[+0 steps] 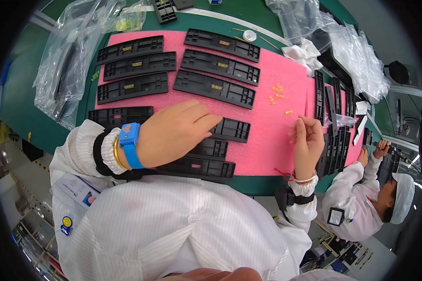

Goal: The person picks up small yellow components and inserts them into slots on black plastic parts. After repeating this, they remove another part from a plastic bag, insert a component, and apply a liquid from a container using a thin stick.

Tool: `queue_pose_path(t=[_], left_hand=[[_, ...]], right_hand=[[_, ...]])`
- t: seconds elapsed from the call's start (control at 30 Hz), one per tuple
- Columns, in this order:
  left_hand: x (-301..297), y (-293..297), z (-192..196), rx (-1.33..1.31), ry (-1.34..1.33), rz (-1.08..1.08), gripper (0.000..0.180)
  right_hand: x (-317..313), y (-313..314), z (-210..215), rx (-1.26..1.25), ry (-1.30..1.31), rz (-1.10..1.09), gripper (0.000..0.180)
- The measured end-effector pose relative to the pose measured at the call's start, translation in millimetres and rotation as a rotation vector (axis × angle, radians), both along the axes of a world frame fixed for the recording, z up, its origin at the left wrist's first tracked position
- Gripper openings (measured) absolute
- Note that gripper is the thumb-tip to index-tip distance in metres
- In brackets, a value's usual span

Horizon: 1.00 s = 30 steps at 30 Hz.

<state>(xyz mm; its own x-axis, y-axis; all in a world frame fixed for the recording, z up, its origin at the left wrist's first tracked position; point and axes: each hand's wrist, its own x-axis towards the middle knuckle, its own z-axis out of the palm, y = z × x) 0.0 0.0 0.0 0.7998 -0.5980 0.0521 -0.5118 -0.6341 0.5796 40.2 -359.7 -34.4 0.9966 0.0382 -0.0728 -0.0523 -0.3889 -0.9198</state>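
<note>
The left hand (176, 133) covered part of a black strip (237, 130), fingers close together, grip hidden. The right hand (308, 147) bunched its fingertips, contents unclear; brushing the yellow pieces (278, 87) at its 11 o'clock risked scattering them.

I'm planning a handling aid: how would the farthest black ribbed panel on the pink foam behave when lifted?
The black ribbed panel is probably stiff, given its ribbing; likely light for its size, with open recesses; and unlikely to roll, lying flat.
</note>
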Motion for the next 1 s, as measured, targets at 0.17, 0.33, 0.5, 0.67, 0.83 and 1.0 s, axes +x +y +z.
queue_pose_path(t=[0.17,0.33,0.5,0.67,0.83,1.0], left_hand=[[-1,-5,-2,-0.060,-0.154,0.028,0.041],[2,-4,0,-0.047,-0.235,0.081,0.042],[6,-2,1,-0.073,-0.274,0.117,0.042],[9,0,1,-0.237,-0.298,0.150,0.042],[9,2,-3,-0.310,-0.322,0.143,0.039],[11,3,-7,-0.372,-0.330,0.139,0.040]], right_hand=[[10,3,8,-0.276,-0.321,0.082,0.028],[16,10,17,-0.393,-0.357,0.187,0.036],[19,10,11,-0.476,-0.366,0.233,0.022],[20,30,19,-0.638,-0.453,0.232,0.007],[-5,100,58,0.349,-0.028,0.284,0.016],[-13,128,41,0.711,0.144,0.264,0.022]])
